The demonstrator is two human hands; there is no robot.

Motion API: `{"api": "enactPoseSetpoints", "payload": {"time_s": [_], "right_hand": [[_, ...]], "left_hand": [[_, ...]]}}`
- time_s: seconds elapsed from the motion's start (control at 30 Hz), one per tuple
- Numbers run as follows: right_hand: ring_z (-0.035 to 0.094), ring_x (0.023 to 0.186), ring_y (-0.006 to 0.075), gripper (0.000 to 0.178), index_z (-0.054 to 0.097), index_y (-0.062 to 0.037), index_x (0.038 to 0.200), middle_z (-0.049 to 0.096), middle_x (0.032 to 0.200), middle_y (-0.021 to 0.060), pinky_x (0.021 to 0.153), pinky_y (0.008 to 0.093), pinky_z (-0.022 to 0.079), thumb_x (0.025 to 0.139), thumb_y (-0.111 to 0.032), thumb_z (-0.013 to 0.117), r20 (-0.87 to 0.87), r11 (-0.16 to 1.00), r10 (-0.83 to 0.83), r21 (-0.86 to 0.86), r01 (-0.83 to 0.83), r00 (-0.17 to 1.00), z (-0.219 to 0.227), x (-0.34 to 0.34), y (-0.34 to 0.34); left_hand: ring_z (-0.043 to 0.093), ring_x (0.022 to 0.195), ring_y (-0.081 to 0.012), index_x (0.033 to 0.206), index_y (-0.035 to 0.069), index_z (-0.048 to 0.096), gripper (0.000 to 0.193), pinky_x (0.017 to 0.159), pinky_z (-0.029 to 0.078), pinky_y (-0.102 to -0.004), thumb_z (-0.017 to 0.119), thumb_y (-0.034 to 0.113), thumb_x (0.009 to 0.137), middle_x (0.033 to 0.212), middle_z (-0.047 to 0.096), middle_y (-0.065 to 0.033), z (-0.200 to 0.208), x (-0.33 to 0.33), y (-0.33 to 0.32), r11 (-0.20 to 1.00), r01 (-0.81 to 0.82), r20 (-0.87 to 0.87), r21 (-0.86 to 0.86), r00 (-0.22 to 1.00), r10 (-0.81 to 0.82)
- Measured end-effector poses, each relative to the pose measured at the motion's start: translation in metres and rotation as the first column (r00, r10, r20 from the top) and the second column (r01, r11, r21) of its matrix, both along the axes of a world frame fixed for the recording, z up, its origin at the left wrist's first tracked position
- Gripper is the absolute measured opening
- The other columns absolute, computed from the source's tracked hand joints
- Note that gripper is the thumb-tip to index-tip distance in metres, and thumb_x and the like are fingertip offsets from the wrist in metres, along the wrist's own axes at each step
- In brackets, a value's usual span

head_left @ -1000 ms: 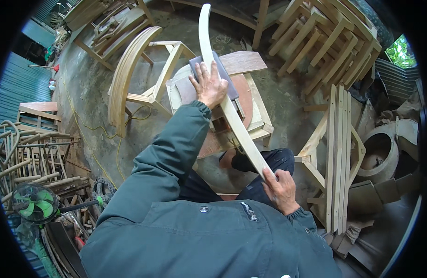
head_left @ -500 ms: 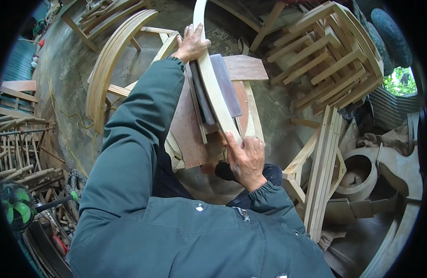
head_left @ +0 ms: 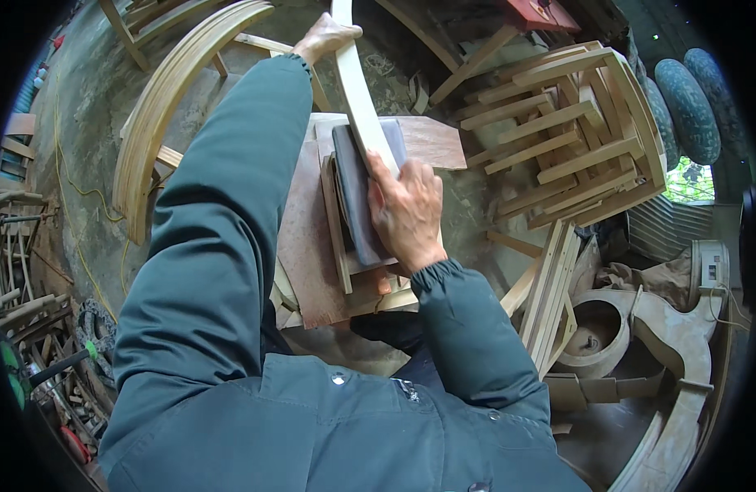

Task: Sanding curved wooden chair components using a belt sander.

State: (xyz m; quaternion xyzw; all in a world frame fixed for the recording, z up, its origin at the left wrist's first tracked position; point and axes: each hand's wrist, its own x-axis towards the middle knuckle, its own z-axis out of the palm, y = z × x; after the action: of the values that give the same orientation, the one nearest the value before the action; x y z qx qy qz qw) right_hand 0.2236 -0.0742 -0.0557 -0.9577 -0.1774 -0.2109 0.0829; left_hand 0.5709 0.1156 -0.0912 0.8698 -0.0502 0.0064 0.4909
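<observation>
The right hand's grip [head_left: 408, 217] is closed round the near end of a curved wooden strip [head_left: 360, 92], likely light, stiff, best held at both ends, across a grey block [head_left: 358, 197]; beyond, the left hand [head_left: 323, 38] touches it, closure unclear.

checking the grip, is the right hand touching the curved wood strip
Touching: the head view shows the right hand over the lower part of the curved wood strip, its index finger lying against it without a gap.
</observation>
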Motion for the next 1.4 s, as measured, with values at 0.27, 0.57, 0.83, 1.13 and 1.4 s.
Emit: {"api": "enactPoseSetpoints", "payload": {"time_s": [0.27,0.57,0.83,1.13,1.4], "right_hand": [[0.057,0.097,0.0332,0.046,0.064,-0.0224,0.138,0.058,0.098,0.0133,0.082,0.0473,0.043,0.093,-0.021,0.069,-0.014,0.995,0.014,0.097,-0.012,1.0,0.009,0.044,0.014],[0.063,0.097,0.0306,0.073,0.055,-0.0138,0.145,0.063,0.105,0.0091,0.088,0.0409,0.051,0.078,-0.02,0.083,0.049,0.939,0.09,0.327,-0.102,0.995,0.033,-0.092,-0.092],[0.068,0.099,0.0312,0.055,0.069,-0.0113,0.125,0.068,0.107,0.0101,0.088,0.0432,0.055,0.072,-0.016,0.084,-0.465,0.935,-0.172,0.2,0.292,0.868,0.032,-0.35,-0.177],[0.075,0.099,0.0302,0.049,0.073,-0.0128,0.117,0.076,0.109,0.0107,0.085,0.04,0.06,0.075,-0.033,0.089,-0.379,0.532,-0.546,0.532,0.659,0.747,0.019,-0.527,-0.199],[0.069,0.098,0.0336,0.053,0.065,-0.012,0.125,0.071,0.102,0.0114,0.083,0.0477,0.056,0.082,-0.036,0.082,-0.395,0.385,-0.809,0.203,0.9,0.435,-0.063,-0.57,-0.316]], "left_hand": [[0.072,0.078,-0.0227,0.104,-0.009,0.07,0.047,0.07,0.058,-0.0375,0.077,0.032,0.081,0.089,0.074,-0.0126,0.008,-0.004,0.013,0.937,-0.207,-0.074,-0.282,0.978,0.193],[0.071,0.103,-0.0319,0.135,0.003,0.057,0.049,0.099,0.056,-0.0459,0.074,0.028,0.096,0.111,0.072,-0.0194,0.104,-0.139,0.055,0.303,0.361,0.261,-0.882,0.909,-0.324],[0.048,0.069,-0.0146,0.11,0.005,0.056,0.019,0.081,0.048,-0.0333,0.064,0.021,0.102,0.079,0.047,-0.0004,0.222,-0.31,-0.032,-0.286,0.2,0.344,-0.937,0.66,-0.668],[0.065,0.118,-0.0291,0.141,-0.001,0.049,0.041,0.102,0.052,-0.0427,0.058,0.014,0.104,0.123,0.066,-0.0141,0.136,-0.502,-0.193,0.408,0.071,-0.181,-0.91,0.817,-0.548],[0.072,0.105,-0.0266,0.138,0.001,0.053,0.037,0.091,0.06,-0.0371,0.061,0.012,0.104,0.121,0.068,-0.0145,0.084,-0.538,-0.13,0.64,0.147,-0.308,-0.754,0.781,-0.543]]}}
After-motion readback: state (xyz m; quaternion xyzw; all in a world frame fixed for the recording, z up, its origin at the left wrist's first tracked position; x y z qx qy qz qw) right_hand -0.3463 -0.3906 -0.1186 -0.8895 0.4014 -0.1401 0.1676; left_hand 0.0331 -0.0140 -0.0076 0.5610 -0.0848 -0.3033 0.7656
